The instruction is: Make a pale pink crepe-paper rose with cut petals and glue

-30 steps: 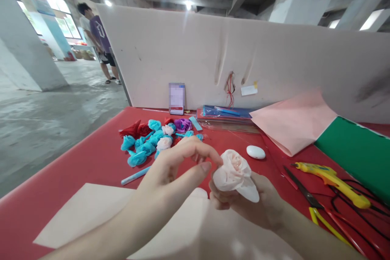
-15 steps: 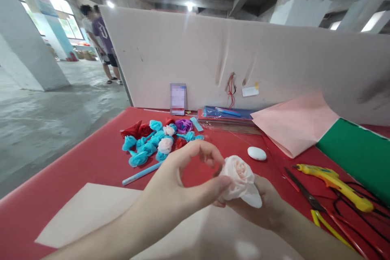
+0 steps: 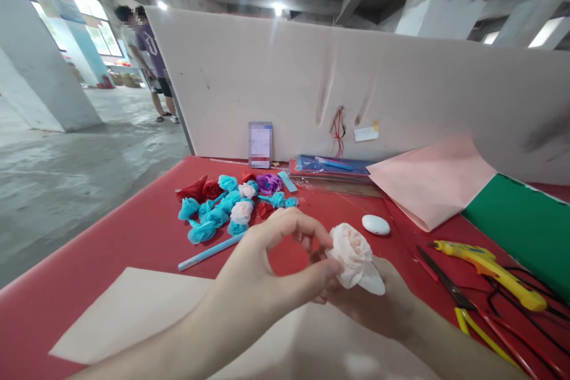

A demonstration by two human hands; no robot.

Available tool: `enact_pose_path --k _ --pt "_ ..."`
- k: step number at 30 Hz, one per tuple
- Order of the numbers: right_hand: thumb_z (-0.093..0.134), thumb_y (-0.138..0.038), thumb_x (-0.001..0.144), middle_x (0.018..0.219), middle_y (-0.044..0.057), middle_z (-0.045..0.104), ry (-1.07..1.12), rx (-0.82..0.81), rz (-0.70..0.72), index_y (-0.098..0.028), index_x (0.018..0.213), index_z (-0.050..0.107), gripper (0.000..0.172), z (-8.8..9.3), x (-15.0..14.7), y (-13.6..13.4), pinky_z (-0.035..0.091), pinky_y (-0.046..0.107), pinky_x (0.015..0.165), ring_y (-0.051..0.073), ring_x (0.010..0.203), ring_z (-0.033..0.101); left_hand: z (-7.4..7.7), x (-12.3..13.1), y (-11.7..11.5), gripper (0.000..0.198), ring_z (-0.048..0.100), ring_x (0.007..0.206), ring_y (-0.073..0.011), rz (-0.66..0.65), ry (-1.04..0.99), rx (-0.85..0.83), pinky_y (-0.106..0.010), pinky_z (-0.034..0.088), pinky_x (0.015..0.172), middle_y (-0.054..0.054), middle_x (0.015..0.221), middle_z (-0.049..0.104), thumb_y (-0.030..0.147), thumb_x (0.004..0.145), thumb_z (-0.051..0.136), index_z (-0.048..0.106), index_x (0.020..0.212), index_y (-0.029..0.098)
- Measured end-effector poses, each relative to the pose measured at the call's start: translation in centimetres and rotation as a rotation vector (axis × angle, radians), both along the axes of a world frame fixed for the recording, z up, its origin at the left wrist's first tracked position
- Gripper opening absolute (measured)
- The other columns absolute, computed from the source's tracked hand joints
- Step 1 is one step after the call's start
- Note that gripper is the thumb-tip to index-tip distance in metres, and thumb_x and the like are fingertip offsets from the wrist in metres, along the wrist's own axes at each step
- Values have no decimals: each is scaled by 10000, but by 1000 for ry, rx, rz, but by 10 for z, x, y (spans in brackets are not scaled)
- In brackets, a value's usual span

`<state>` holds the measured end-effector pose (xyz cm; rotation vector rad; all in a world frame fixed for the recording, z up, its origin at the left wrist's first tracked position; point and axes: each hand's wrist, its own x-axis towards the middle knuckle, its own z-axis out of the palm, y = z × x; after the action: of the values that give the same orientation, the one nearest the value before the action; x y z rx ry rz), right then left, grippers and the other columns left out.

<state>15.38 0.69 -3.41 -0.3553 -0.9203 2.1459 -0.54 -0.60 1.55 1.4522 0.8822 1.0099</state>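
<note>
A pale pink paper rose (image 3: 353, 254) is held up between my two hands, its layered petals facing up and one loose petal sticking out at the lower right. My left hand (image 3: 285, 261) pinches the rose's left edge between thumb and fingers. From below and behind, my right hand (image 3: 374, 303) grips the base of the rose; most of its fingers are hidden by the flower and my left hand. Beneath both hands lies pale pink paper (image 3: 289, 344) on the red tabletop (image 3: 129, 225).
Blue, red, pink and purple paper flowers (image 3: 222, 208) lie in a pile. Near them are a blue pen (image 3: 209, 252) and a phone (image 3: 260, 143). To the right are a white oval case (image 3: 376, 224), a yellow glue gun (image 3: 494, 267), scissors (image 3: 463, 300) and pink paper (image 3: 431, 184).
Both hands and the rose have shifted slightly to the right and up. My left hand still pinches the petal edge.
</note>
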Motion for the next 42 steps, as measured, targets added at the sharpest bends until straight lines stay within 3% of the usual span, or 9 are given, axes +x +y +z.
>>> enact_pose_path --k 10,20,26,36,42 --pt "544 -292 786 621 2 499 12 31 -45 -127 774 634 188 -4 -1 1 322 276 644 118 584 392 -2 -1 -2 103 557 535 -40 -21 -107 -86 -149 494 532 62 744 472 153 792 605 598 702 204" --pt "607 -311 716 682 31 556 -46 -26 -66 -110 779 649 214 -1 -1 0 341 276 648 124 616 439 -4 0 0 99 558 595 -83 -63 -118 -89 -207 486 576 35 746 501 173 789 608 637 697 196" --pt "591 -359 738 749 38 547 -64 13 -110 -133 787 659 241 -2 -1 -1 351 278 653 135 661 440 -3 0 0 165 539 588 -78 -56 -108 -51 -182 478 552 29 711 497 122 776 590 683 670 206" --pt "596 -380 741 680 9 444 -88 43 -188 -161 701 598 222 -5 -2 0 300 276 628 135 631 357 -3 -2 0 186 541 682 -110 -62 -121 -21 -181 469 595 14 715 548 148 810 567 700 720 241" --pt "569 -412 742 672 12 452 -24 120 -145 -153 703 577 262 -5 -1 2 315 274 670 141 646 382 -5 -1 2 142 561 692 -111 -92 -207 -181 -174 436 586 30 725 585 252 876 492 600 787 233"
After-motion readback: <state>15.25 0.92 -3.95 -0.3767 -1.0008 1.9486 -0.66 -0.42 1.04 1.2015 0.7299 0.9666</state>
